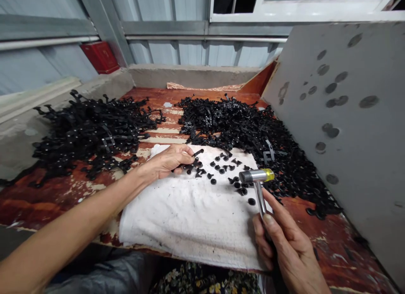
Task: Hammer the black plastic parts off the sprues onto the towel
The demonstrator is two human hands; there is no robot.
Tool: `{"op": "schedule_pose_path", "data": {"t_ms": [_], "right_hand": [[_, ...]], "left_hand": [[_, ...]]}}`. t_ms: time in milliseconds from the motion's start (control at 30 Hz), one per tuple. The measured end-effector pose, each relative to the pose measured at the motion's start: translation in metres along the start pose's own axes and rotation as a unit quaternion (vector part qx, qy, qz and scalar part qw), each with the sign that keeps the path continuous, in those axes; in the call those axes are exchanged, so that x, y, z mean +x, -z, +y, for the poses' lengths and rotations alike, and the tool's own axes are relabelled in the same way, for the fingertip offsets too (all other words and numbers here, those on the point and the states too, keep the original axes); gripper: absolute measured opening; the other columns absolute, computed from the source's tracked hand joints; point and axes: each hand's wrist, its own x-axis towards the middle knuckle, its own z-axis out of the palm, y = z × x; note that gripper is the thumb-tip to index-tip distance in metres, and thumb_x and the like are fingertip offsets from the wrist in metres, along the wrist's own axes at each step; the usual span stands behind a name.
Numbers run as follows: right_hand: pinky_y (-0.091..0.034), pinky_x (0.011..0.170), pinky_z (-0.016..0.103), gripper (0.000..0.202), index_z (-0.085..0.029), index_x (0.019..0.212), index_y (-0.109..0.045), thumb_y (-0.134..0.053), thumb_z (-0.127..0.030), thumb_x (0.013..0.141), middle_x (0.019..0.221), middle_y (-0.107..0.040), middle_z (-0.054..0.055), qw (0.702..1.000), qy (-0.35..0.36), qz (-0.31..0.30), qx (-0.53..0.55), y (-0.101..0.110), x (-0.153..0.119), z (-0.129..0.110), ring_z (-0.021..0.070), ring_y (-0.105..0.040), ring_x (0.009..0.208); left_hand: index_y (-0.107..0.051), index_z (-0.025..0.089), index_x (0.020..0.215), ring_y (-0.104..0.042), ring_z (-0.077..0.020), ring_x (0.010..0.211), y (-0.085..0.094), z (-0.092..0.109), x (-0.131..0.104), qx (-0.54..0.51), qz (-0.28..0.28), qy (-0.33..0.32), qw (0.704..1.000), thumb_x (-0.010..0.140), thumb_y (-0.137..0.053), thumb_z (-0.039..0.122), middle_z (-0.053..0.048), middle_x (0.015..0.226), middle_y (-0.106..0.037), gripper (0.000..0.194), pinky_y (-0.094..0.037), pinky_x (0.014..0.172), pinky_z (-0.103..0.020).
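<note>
My right hand (284,239) is wrapped round the handle of a mallet (257,175), raised over the right side of a white cloth (190,218). Its head has a dark grey face on the left and a yellow one on the right. Over the cloth's far left part, my left hand (175,161) pinches a small black bracket-like part (198,153); the fingers partly hide it. Small black round-headed pieces (213,181) lie scattered on the cloth between the two hands.
A heap of black parts (91,129) covers the table's left side. Another heap (228,117) spreads along the back and right, against a grey panel (341,117) with dark round marks. A red box (100,57) sits on the ledge at back left.
</note>
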Motion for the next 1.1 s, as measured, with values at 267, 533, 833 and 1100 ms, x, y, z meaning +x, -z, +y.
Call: {"op": "schedule_pose_path", "data": {"t_ms": [267,533,833,1100], "right_hand": [[-0.032,0.037,0.014,0.054,-0.034,0.139,-0.053,-0.064,-0.051,0.089,0.060,-0.047,-0.007,1.000,-0.007,0.004,0.017,0.000,-0.001,0.000,0.0067,-0.032,0.043],[-0.034,0.036,0.013,0.051,-0.036,0.139,-0.053,-0.062,-0.049,0.091,0.060,-0.048,-0.007,1.000,-0.003,0.003,0.021,0.003,0.001,0.005,0.0064,-0.034,0.042],[-0.036,0.036,0.012,0.050,-0.040,0.139,-0.053,-0.063,-0.049,0.090,0.067,-0.051,-0.005,0.999,0.000,0.016,0.029,0.001,-0.002,0.004,0.0063,-0.037,0.045],[-0.036,0.037,0.012,0.048,-0.041,0.139,-0.053,-0.061,-0.046,0.092,0.068,-0.052,-0.005,1.000,0.000,0.017,0.026,0.001,-0.002,0.004,0.0061,-0.037,0.045]], "left_hand": [[-0.057,0.013,0.071,-0.043,-0.0052,0.040,0.011,0.003,0.003,0.004,0.087,0.001,0.996,0.065,-0.066,-0.002,0.001,0.059,-0.058,0.018,-0.023,0.029,-0.014],[-0.063,0.010,0.065,-0.050,-0.0075,0.041,0.013,0.004,-0.008,-0.065,0.071,0.031,0.995,0.068,-0.062,-0.005,-0.004,0.060,-0.064,0.015,-0.028,0.027,-0.014],[-0.061,0.010,0.064,-0.047,-0.0064,0.036,0.012,-0.005,-0.005,-0.072,0.105,0.045,0.991,0.075,-0.060,-0.003,0.000,0.055,-0.059,0.017,-0.024,0.023,-0.012],[-0.056,0.011,0.057,-0.047,-0.0059,0.035,0.012,-0.010,-0.001,-0.058,0.119,0.045,0.990,0.078,-0.059,-0.005,0.001,0.049,-0.055,0.026,-0.022,0.023,-0.012]]}}
